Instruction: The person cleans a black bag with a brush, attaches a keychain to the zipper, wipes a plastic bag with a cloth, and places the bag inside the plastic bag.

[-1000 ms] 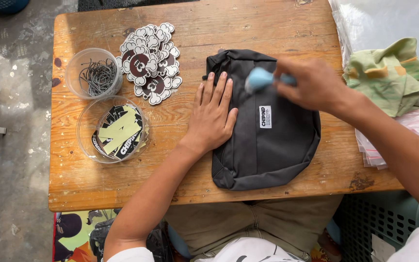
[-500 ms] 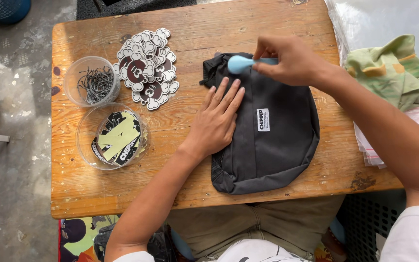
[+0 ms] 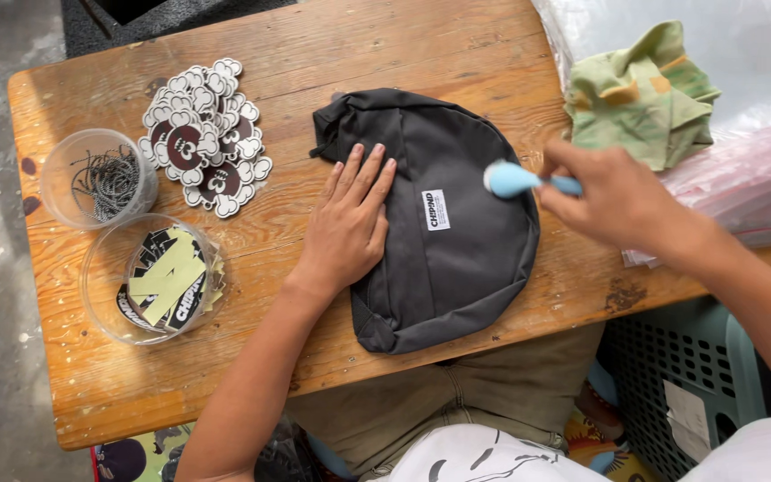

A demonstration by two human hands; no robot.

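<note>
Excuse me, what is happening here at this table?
A person sits at a wooden table with a black bag lying flat on it. The left hand presses flat on the bag. The right hand holds a small blue tool over the bag's right edge. To the left lie a pile of cut-out stickers and two clear tubs, one with thin chains, one with cards. A green cloth lies on plastic bags.
</note>
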